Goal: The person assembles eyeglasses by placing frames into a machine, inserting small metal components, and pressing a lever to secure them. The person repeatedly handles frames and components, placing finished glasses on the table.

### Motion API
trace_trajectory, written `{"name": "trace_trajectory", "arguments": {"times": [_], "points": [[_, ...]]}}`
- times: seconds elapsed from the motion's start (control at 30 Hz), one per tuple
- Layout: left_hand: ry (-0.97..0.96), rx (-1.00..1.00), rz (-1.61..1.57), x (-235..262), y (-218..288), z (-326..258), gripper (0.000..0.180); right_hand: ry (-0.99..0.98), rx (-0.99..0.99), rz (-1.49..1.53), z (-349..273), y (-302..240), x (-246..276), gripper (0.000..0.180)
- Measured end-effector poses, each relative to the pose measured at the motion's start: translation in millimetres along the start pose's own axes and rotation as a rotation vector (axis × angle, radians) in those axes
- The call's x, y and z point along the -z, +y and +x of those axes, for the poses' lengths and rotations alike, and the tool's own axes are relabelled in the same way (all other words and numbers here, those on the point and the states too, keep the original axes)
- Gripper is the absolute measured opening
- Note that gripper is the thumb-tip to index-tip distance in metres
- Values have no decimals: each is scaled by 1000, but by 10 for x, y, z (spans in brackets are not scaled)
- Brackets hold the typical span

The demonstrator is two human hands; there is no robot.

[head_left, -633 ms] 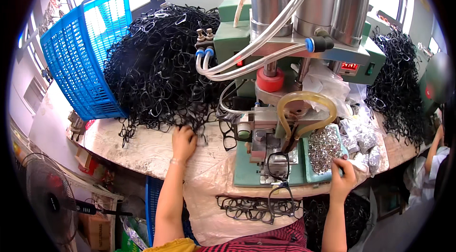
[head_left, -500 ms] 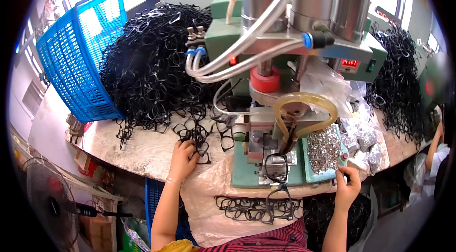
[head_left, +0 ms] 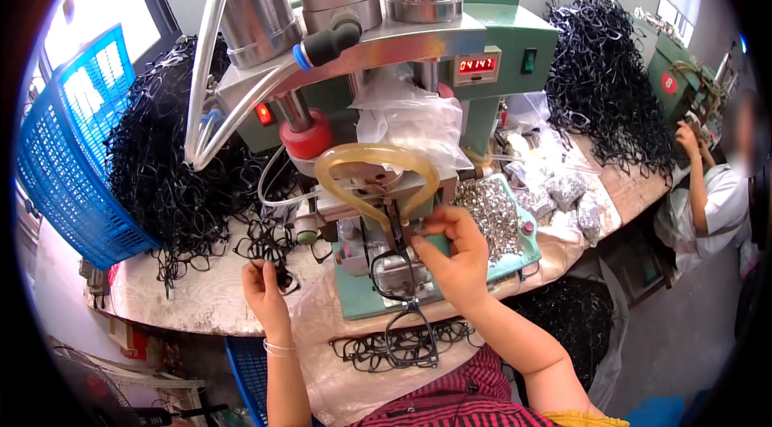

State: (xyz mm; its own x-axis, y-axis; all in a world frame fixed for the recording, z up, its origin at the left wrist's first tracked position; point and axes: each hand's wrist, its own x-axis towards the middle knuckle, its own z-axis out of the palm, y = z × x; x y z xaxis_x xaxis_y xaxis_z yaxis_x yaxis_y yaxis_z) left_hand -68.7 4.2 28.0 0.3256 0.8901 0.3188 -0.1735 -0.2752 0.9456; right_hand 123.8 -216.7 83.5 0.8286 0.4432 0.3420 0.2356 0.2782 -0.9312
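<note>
A green press with steel cylinders stands before me. A black eyeglass frame hangs from its clamp under a yellowish tube loop, and another frame dangles below. At the clamp, beside the hanging frame, is my right hand, thumb and fingers pinched; whatever is between the fingertips is too small to make out. My left hand is closed at the near edge of a small heap of black eyeglass frames, its fingertips on one frame.
A turquoise tray of small metal parts lies right of the press, near bagged parts. Big piles of frames rise at left and right, with a blue basket far left. A co-worker sits at right.
My right hand has moved from the edge of the parts tray in to the press clamp. The view has swung right. My left hand stays by the small heap of frames.
</note>
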Motion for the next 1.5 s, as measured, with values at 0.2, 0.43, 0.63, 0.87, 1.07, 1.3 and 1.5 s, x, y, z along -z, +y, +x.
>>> {"name": "trace_trajectory", "arguments": {"times": [0.2,0.43,0.63,0.87,1.07,1.3,1.5], "points": [[-411,-708,-75,-713,1393,-41,11,-49,-74,179,36,-240,-67,44],[-569,-813,84,-781,1336,-130,3,-218,41,-191,-43,-501,172,41],[-822,-993,177,-980,1060,-327,29,71,282,-1121,158,355,1114,20],[-790,-979,213,-925,1009,-355,26,-221,516,-1075,273,420,910,14],[-509,-873,421,-552,829,-889,29,-109,551,-934,441,376,832,12],[248,-424,881,1089,204,406,30,186,102,-634,89,433,1234,8],[-136,52,1501,2632,-613,1448,23,122,187,-549,322,442,798,7]]}}
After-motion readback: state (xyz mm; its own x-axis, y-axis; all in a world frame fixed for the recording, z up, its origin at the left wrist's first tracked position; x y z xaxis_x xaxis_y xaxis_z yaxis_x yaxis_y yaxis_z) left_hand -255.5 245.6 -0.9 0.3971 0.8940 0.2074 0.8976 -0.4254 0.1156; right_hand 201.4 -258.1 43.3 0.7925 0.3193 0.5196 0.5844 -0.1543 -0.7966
